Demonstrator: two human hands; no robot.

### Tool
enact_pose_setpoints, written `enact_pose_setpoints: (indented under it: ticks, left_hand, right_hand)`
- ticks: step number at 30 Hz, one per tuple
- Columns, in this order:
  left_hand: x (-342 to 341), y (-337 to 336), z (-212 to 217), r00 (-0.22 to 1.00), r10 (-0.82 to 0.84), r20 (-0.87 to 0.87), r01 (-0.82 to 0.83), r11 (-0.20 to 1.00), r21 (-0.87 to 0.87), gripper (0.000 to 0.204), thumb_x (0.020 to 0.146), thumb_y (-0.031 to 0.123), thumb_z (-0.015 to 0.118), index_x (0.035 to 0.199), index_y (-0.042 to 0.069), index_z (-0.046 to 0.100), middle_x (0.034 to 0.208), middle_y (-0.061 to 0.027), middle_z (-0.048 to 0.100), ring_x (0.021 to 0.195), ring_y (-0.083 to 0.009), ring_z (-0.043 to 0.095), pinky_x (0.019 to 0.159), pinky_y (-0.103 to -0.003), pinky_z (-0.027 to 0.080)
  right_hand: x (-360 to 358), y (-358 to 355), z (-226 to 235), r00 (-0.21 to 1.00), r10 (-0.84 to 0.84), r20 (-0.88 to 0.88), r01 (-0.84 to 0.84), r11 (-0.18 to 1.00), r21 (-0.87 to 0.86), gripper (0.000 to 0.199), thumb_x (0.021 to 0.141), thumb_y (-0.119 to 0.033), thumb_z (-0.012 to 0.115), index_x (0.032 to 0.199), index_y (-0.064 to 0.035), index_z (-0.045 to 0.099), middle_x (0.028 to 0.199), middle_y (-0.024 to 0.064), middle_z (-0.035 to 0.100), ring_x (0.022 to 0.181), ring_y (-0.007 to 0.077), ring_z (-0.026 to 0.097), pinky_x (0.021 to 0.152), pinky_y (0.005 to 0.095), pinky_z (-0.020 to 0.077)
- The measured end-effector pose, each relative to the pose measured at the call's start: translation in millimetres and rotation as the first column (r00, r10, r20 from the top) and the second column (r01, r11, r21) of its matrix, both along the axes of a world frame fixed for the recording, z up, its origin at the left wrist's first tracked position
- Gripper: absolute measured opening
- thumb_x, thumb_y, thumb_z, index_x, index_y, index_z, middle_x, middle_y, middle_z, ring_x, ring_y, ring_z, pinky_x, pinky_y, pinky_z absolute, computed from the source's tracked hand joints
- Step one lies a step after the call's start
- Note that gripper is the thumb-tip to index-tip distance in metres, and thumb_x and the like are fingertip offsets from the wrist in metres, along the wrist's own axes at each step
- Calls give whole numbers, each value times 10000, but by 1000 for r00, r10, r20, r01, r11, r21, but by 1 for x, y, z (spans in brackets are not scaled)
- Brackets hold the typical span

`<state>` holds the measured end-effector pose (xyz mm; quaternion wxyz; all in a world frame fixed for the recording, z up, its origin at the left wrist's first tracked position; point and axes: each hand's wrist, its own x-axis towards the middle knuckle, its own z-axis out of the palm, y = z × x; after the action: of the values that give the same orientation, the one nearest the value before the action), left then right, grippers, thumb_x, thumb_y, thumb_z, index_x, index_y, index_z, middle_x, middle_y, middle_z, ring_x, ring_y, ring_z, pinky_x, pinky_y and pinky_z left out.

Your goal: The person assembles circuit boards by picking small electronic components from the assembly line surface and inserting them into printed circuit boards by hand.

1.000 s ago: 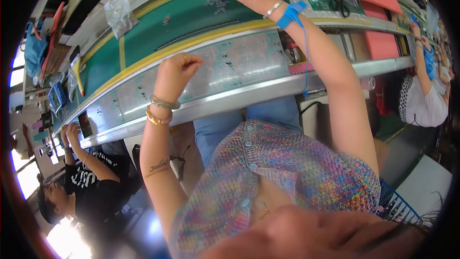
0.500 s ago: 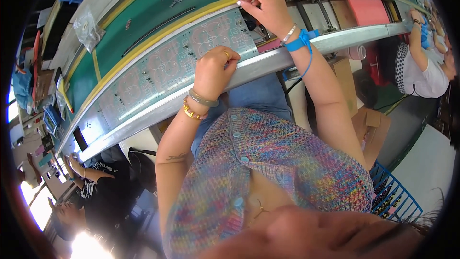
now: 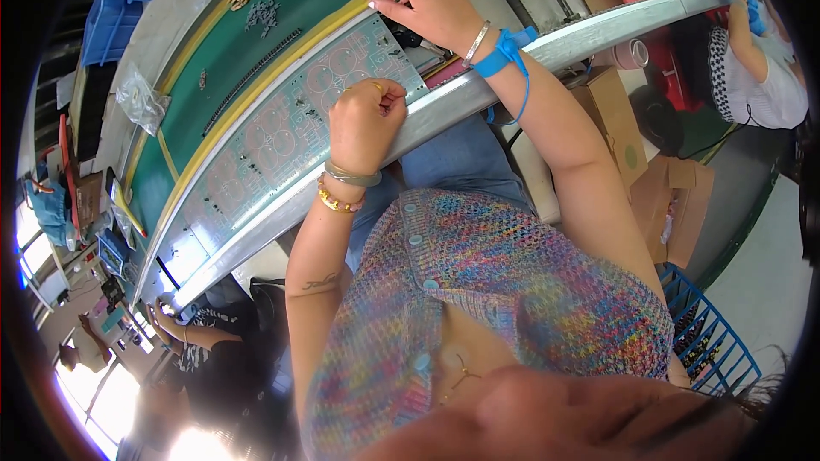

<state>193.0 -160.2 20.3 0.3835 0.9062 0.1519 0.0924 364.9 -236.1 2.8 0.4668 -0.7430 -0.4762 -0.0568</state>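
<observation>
Flat pale-green circuit boards with pink circular tracks (image 3: 282, 124), bearing small dark metallic parts (image 3: 248, 162), are lying along the silvery metal rail (image 3: 444, 109) | left hand (image 3: 363, 119): you're curling this grip closed, contents hidden | right hand (image 3: 423, 10): you're pinching almost together, hold unclear; best be keeping knuckles off those parts

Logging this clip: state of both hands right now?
Left hand: curled closed; whether it holds anything cannot be told.
Right hand: partly curled; grip and contents cannot be told.
</observation>
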Motion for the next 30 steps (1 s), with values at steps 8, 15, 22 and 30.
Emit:
enact_pose_setpoints:
  ticks: [8,15,22,30]
  left_hand:
    - [1,-4,-7,995,-69,70,54,979,195,76,682,29,636,739,74,658,740,-63,629,713,-253,606,657,-351,503]
    - [0,-5,-3,985,-150,84,120,950,288,90,698,22,633,763,71,672,808,-52,611,785,-253,587,707,-350,495]
    - [-31,21,12,974,-92,207,31,959,282,373,736,23,657,1101,95,638,985,-110,609,895,-287,574,781,-369,474]
    - [-141,120,9,916,391,87,-355,691,630,415,822,199,654,1210,74,578,1120,-148,585,1026,-330,524,916,-414,391]
  right_hand:
    - [0,-1,-1,1000,9,7,-9,999,-39,115,827,-169,653,934,-130,637,840,-13,622,699,127,610,592,245,480]
    - [-4,-3,6,999,32,30,-32,999,-1,115,835,-154,639,947,-126,643,831,-4,611,704,137,594,606,253,480]
    - [-26,-24,14,986,161,-41,-162,987,-24,107,811,-106,637,916,-85,624,811,28,602,711,184,577,625,290,464]
    - [-55,-41,3,926,332,-180,-369,895,-250,72,790,-110,643,846,-78,613,818,34,624,783,215,586,718,324,459]
